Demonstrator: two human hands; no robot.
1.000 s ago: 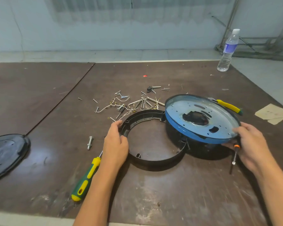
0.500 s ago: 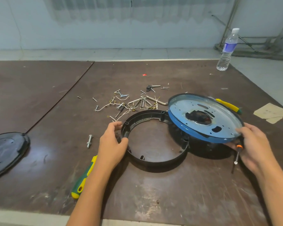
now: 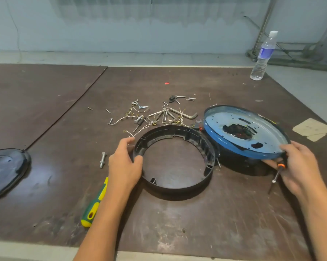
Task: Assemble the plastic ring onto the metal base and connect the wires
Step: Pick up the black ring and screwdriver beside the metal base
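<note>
Head view: left hand [image 3: 124, 166] grasps the plastic ring [image 3: 177, 187] by its left wall, steadying it flat on the table [image 3: 215, 223]; right hand [image 3: 300, 166] clasps the metal base [image 3: 221, 119] by its near rim, tilted beside the ring, perhaps touching, ready for mating.

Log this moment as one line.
left hand grips black plastic ring | right hand holds tilted blue metal base | ring beside base, unassembled
</note>
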